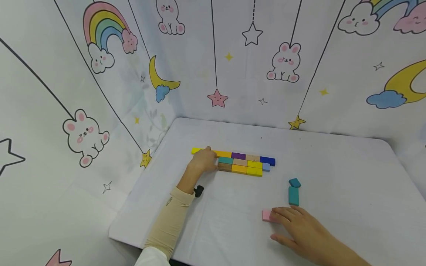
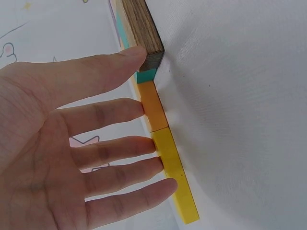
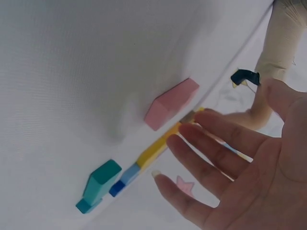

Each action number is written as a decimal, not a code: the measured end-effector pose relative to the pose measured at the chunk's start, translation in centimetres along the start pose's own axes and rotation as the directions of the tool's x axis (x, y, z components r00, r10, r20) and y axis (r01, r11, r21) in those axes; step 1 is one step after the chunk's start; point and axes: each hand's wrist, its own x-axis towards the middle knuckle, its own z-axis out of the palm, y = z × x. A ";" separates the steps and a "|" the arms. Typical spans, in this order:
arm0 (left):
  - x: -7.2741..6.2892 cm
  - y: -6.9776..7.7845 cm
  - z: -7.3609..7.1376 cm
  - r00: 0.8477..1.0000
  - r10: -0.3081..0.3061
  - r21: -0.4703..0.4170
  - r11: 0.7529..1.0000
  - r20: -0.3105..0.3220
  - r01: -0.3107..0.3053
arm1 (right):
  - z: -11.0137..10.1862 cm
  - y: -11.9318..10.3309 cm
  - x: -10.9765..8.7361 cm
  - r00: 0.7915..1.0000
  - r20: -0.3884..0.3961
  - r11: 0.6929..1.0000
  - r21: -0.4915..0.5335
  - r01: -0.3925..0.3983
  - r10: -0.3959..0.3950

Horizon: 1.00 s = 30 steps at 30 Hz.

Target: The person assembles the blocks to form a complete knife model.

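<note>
Several coloured wooden blocks lie side by side in rows on the table. My left hand (image 1: 203, 160) is at their left end, its fingers spread and nearly straight. In the left wrist view, the thumb is against the end of the brown block (image 2: 144, 31), while fingertips touch the orange block (image 2: 153, 108) and the yellow block (image 2: 178, 177). My right hand (image 1: 301, 231) extends over part of a pink block (image 1: 267, 215), fingers loosely extended. The right wrist view shows the pink block (image 3: 171, 103) apart from the fingertips. Beyond that hand lies a teal block (image 1: 293, 195).
A smaller teal piece (image 1: 294, 182) sits at the far end of the teal block. The rows include a purple block (image 1: 238, 156), a dark blue block (image 1: 267, 160) and a light blue block (image 1: 266, 167). A patterned cloth (image 1: 199, 66) hangs behind the white table (image 1: 349, 177).
</note>
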 end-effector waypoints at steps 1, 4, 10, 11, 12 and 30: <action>0.0 0.0 0.0 1.000 -0.001 0.002 1.000 0.000 0.001 | 0.1 0.0 -0.1 1.000 0.005 1.000 -0.005 -0.003 0.003; 0.1 0.0 0.0 1.000 -0.003 0.006 1.000 -0.004 0.003 | 0.3 0.0 -0.7 1.000 0.010 1.000 -0.025 0.005 -0.004; 0.3 -0.1 0.0 1.000 -0.001 0.010 1.000 -0.003 0.001 | 0.6 -0.1 -1.2 0.999 0.035 0.999 -0.041 0.009 -0.007; 0.3 -0.1 0.0 1.000 -0.001 0.012 1.000 -0.003 0.001 | 0.7 -0.1 -1.1 0.999 0.046 0.999 -0.034 0.003 -0.001; 0.3 -0.1 0.0 1.000 -0.001 0.015 1.000 -0.003 0.001 | 0.8 -0.1 -1.1 0.998 0.061 1.000 -0.026 -0.005 0.007; 0.1 0.0 0.0 1.000 -0.005 -0.003 1.000 0.011 0.005 | 1.5 -0.8 -0.1 0.992 0.117 0.997 -0.053 0.057 -0.050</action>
